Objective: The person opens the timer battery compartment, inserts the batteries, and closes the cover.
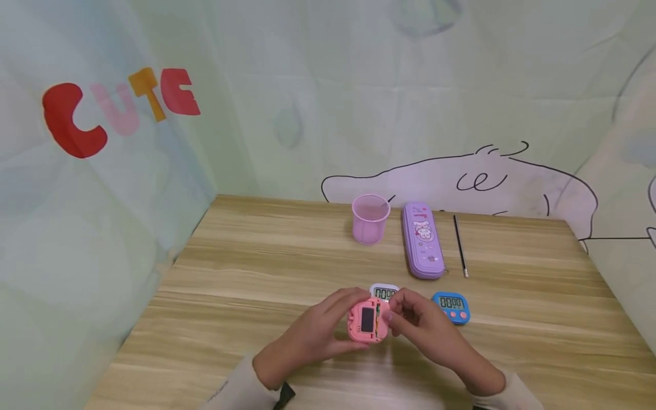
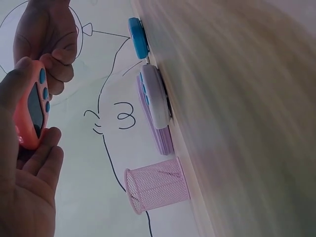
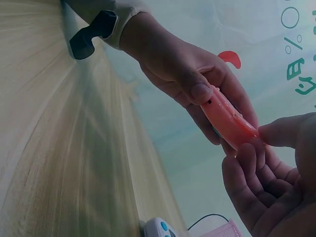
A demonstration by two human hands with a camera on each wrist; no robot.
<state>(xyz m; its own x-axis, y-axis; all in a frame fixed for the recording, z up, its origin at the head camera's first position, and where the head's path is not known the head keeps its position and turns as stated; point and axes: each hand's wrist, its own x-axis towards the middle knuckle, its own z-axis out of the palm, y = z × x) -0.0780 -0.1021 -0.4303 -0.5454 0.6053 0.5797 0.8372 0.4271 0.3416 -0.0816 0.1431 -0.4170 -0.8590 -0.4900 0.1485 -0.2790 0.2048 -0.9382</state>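
My left hand [image 1: 312,333] holds a pink digital timer [image 1: 367,320] above the table, its back turned up toward the head view. A dark rectangle and a narrow slot with green and orange bits inside show on that back. The thumb and fingers of my right hand [image 1: 427,330] pinch the timer's right edge. In the left wrist view the front of the pink timer [image 2: 35,106] shows a dark screen and blue buttons. Behind the hands lies a white timer [image 1: 384,291], partly hidden by them. A blue timer [image 1: 451,308] with pink buttons lies beyond my right hand.
At the back of the wooden table [image 1: 266,250] stands a pink mesh cup [image 1: 369,229]. To its right lie a purple pencil case [image 1: 424,245] and a dark pencil [image 1: 460,245] with a white end. Printed cloth walls border the table at the left and back.
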